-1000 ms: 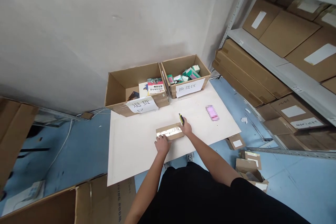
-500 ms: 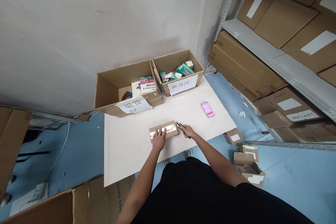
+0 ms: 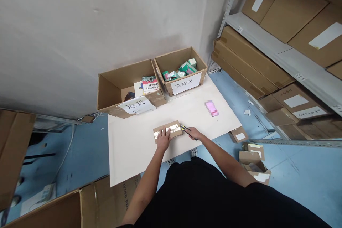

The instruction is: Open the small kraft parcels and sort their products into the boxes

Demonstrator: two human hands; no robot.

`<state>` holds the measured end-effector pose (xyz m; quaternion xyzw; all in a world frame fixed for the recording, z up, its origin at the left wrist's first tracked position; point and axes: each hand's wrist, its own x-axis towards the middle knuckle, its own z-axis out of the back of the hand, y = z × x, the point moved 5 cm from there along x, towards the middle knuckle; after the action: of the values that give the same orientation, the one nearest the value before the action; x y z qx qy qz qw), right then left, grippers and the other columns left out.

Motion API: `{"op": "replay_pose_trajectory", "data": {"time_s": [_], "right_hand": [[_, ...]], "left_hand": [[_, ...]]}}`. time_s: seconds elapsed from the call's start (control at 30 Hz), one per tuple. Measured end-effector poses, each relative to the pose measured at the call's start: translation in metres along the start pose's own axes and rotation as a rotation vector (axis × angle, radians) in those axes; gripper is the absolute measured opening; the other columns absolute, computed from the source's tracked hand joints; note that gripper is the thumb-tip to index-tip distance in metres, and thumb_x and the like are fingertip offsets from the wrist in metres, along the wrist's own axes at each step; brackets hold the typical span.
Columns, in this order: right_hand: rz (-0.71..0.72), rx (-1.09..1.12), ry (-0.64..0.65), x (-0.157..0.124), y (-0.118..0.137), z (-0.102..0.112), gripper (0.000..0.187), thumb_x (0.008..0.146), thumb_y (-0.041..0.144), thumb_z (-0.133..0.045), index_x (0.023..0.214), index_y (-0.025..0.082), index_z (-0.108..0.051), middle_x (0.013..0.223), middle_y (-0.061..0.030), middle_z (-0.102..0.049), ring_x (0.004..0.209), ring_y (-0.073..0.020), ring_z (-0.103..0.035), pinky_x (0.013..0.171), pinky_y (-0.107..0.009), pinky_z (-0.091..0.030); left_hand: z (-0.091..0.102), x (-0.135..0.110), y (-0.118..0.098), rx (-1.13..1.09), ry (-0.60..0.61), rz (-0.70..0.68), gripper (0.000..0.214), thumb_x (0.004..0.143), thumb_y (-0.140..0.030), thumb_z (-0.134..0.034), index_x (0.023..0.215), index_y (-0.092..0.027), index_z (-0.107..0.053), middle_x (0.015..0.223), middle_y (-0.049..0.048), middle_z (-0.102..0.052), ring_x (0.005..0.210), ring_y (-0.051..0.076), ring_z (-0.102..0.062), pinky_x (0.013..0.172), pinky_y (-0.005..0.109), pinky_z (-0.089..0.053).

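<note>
A small cardboard box [image 3: 175, 130] with a shiny strip of tape along its top lies near the front edge of the white table [image 3: 128, 149]. My left hand [image 3: 163, 139] rests on the top of this box, fingers spread and pressing flat. In my right hand [image 3: 194, 133] is a utility knife [image 3: 185, 128], black with a yellow part, gripped with closed fingers. Its tip is at the box's right end; whether it touches the cardboard I cannot tell.
Behind, an open carton [image 3: 112, 105] holds books [image 3: 150, 84]; beside it another carton [image 3: 173, 91] holds green-and-white small boxes [image 3: 187, 67]. A blurred pink item [image 3: 211, 108] lies on the right of the table. Shelving [image 3: 269, 39] with cartons stands at the right; opened boxes [image 3: 253, 165] sit on the floor.
The view has shifted slightly. Both hands keep their places at the small box, with the knife still at its right end.
</note>
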<state>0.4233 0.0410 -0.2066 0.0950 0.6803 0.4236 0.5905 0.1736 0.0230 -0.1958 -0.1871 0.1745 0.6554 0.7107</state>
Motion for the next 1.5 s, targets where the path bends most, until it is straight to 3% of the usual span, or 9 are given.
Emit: {"op": "replay_pose_trajectory", "data": {"time_s": [0.13, 0.27, 0.4, 0.63, 0.83, 1.1, 1.2, 1.37, 1.5], "right_hand": [[0.000, -0.037, 0.028, -0.008, -0.015, 0.003, 0.041, 0.098, 0.059, -0.065, 0.083, 0.022, -0.053, 0.051, 0.0069, -0.054, 0.035, -0.0096, -0.046, 0.039, -0.020, -0.035], [0.061, 0.069, -0.237, -0.004, -0.015, 0.006, 0.039, 0.102, 0.060, -0.054, 0.090, 0.023, -0.051, 0.057, 0.0082, -0.055, 0.040, -0.0095, -0.051, 0.043, -0.019, -0.041], [0.030, -0.046, -0.333, 0.014, -0.004, -0.028, 0.037, 0.093, 0.056, -0.068, 0.104, 0.024, -0.053, 0.075, 0.0028, -0.067, 0.059, -0.0160, -0.068, 0.054, -0.024, -0.051], [-0.038, -0.285, -0.507, 0.055, 0.049, -0.066, 0.057, 0.086, 0.059, -0.077, 0.122, 0.023, -0.053, 0.117, -0.0121, -0.075, 0.107, -0.0288, -0.074, 0.078, -0.032, -0.054], [0.054, -0.361, -0.515, 0.072, 0.106, -0.046, 0.055, 0.088, 0.055, -0.077, 0.124, 0.020, -0.055, 0.113, -0.0140, -0.076, 0.102, -0.0293, -0.075, 0.078, -0.032, -0.052], [0.045, -0.423, -0.432, 0.015, 0.004, -0.054, 0.056, 0.083, 0.058, -0.079, 0.119, 0.022, -0.057, 0.110, -0.0119, -0.077, 0.105, -0.0313, -0.075, 0.077, -0.032, -0.053], [-0.007, -0.439, -0.463, 0.016, -0.009, -0.055, 0.057, 0.083, 0.061, -0.078, 0.121, 0.023, -0.057, 0.112, -0.0122, -0.076, 0.109, -0.0324, -0.075, 0.079, -0.034, -0.055], [-0.025, -0.400, -0.605, 0.049, 0.055, -0.025, 0.056, 0.090, 0.059, -0.073, 0.127, 0.021, -0.054, 0.111, -0.0141, -0.076, 0.104, -0.0293, -0.075, 0.077, -0.032, -0.055], [0.087, -0.090, -0.493, 0.063, 0.080, -0.009, 0.034, 0.105, 0.053, -0.049, 0.121, 0.024, -0.054, 0.094, -0.0038, -0.076, 0.082, -0.0187, -0.075, 0.065, -0.023, -0.053]], "left_hand": [[0.008, -0.002, -0.002, -0.007, -0.020, 0.007, 0.068, 0.104, -0.048, -0.049, 0.168, -0.035, -0.029, 0.178, 0.0083, -0.021, 0.163, 0.037, -0.016, 0.122, 0.056, -0.036], [0.025, 0.002, 0.006, -0.072, -0.043, -0.009, 0.065, 0.101, -0.049, -0.054, 0.163, -0.035, -0.039, 0.172, 0.0089, -0.034, 0.157, 0.035, -0.027, 0.117, 0.051, -0.041], [0.034, 0.005, 0.025, -0.109, -0.067, 0.064, 0.073, 0.102, -0.054, -0.049, 0.167, -0.029, -0.030, 0.175, 0.0125, -0.028, 0.160, 0.035, -0.022, 0.122, 0.050, -0.033], [0.008, -0.030, 0.039, -0.087, -0.027, 0.283, 0.073, 0.106, -0.057, -0.030, 0.164, -0.014, -0.035, 0.147, 0.0261, -0.057, 0.133, 0.039, -0.056, 0.107, 0.052, -0.044], [0.008, -0.051, 0.025, -0.109, -0.049, 0.086, 0.058, 0.105, -0.035, -0.042, 0.162, -0.026, -0.039, 0.153, 0.0152, -0.056, 0.134, 0.029, -0.057, 0.099, 0.038, -0.053], [0.031, 0.005, 0.004, 0.057, 0.102, -0.439, 0.106, 0.080, -0.022, -0.080, 0.168, -0.039, -0.023, 0.180, 0.0063, -0.014, 0.165, 0.034, -0.011, 0.124, 0.049, -0.033], [0.027, 0.015, 0.008, 0.043, 0.061, -0.305, 0.107, 0.081, -0.030, -0.082, 0.168, -0.041, -0.022, 0.178, 0.0065, -0.020, 0.163, 0.035, -0.018, 0.121, 0.052, -0.037], [0.005, 0.005, 0.000, -0.001, -0.088, 0.090, 0.089, 0.092, -0.048, -0.069, 0.169, -0.031, -0.027, 0.171, 0.0206, -0.034, 0.150, 0.045, -0.038, 0.113, 0.064, -0.041], [-0.003, 0.001, -0.012, 0.027, -0.113, 0.177, 0.078, 0.099, -0.054, -0.058, 0.168, -0.030, -0.031, 0.164, 0.0231, -0.043, 0.152, 0.045, -0.034, 0.114, 0.068, -0.036]]}}
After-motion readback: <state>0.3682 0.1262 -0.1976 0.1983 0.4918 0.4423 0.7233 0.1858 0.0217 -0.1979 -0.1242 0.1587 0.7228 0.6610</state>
